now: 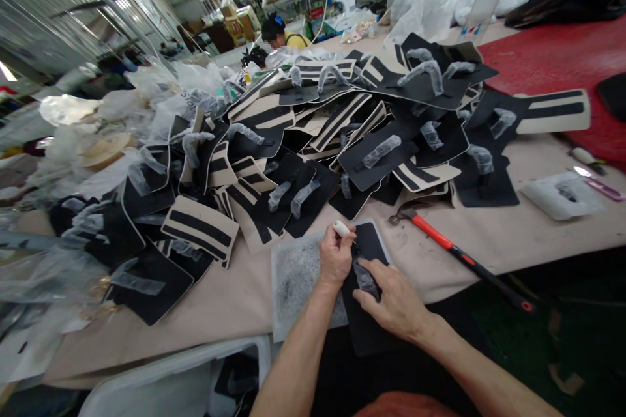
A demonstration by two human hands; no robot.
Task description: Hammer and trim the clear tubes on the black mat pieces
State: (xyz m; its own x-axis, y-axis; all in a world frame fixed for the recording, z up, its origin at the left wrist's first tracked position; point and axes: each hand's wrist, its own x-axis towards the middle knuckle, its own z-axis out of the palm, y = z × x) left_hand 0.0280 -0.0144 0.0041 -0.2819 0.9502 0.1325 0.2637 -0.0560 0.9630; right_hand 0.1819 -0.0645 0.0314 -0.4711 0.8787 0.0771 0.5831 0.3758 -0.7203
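Observation:
My left hand (336,255) is closed round a small tool with a white handle (342,228); its working end is hidden near the top of a black panel (364,332). A plastic-wrapped carrying strap (364,279) is fixed to this panel. My right hand (394,296) grips the wrapped strap, thumb and fingers on either side, and presses on the panel. Under the panel's left part lies a speckled grey-white board (296,273), at the table's front edge. The panel's lower end reaches past that edge towards me.
A claw hammer (454,251) with a red and black handle lies to the right. Behind my hands rises a large heap of black panels (376,156) with wrapped straps. Clear plastic bags (161,98) crowd the left; a white bin (180,365) stands below. A person (281,32) sits beyond the heap.

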